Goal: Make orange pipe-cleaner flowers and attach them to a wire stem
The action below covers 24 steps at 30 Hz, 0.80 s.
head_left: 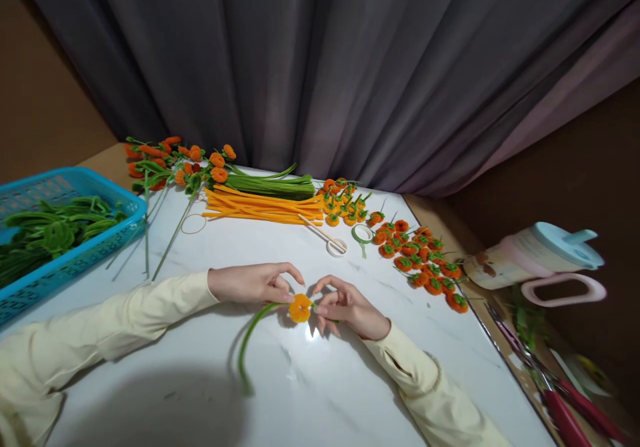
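Note:
Between my hands, low over the white table, is a small yellow-orange pipe-cleaner pumpkin (pixel 300 308). A green pipe cleaner (pixel 246 347) passes by it, its long end curving down to the left. My left hand (pixel 260 282) pinches at the pumpkin's left side, where the green strand meets it. The index finger arches above the thumb, and the lower fingers are hidden. On the other side, my right hand (pixel 345 307) has thumb and fingers closed on the short green end at the pumpkin's right edge.
Behind lie yellow-orange pipe cleaners (pixel 265 206) and green pipe cleaners (pixel 270 185). Several finished orange pumpkins (pixel 410 247) spread right. Tape rolls (pixel 362 234) sit mid-table. A blue basket (pixel 125 217) of green pieces stands left; a tumbler (pixel 535 257) and red-handled pliers (pixel 563 414) are right.

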### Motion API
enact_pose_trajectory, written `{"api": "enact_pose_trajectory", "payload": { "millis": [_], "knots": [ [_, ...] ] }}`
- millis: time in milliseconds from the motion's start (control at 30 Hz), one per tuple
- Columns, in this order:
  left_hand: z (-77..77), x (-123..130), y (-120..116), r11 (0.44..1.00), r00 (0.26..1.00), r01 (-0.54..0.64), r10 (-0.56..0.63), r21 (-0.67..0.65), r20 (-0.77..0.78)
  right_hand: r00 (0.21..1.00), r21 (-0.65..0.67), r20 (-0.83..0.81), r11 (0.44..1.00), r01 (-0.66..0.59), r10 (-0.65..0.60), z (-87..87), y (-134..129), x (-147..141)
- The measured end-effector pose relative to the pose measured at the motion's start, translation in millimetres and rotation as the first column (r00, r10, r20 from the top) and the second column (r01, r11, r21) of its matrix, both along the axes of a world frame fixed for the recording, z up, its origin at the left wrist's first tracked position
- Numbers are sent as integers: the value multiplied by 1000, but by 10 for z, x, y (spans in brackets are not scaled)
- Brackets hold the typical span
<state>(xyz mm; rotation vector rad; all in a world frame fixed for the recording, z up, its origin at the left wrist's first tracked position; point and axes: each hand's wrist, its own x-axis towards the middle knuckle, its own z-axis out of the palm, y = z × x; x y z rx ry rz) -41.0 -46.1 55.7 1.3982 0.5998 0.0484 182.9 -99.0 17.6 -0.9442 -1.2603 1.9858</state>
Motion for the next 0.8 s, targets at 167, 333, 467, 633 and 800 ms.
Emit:
{"api": "enact_pose_trajectory", "payload": {
  "millis": [167, 333, 467, 633, 800],
  "knots": [
    [-23, -30, 54, 989, 995, -2, 16, -150, 94, 1000, 41, -8, 999, -13, 14, 27, -13, 38],
    [-70, -46, 102, 994, 996, 48, -41, -96, 79, 999, 55, -42, 998, 12, -10, 38, 1, 60],
    [-57, 15, 30, 996, 998, 41, -45, 85, 37, 997, 68, -41, 995, 72, -69, 53, -13, 16],
    [-73, 102, -104, 999, 999, -43, 43, 16, 24, 987, 91, -2, 983, 160, -161, 104, -83, -75],
    [-85, 99, -103, 987, 989, -104, 116, -123, 95, 986, 111, 28, 981, 158, -162, 150, -135, -84]
  ]
}}
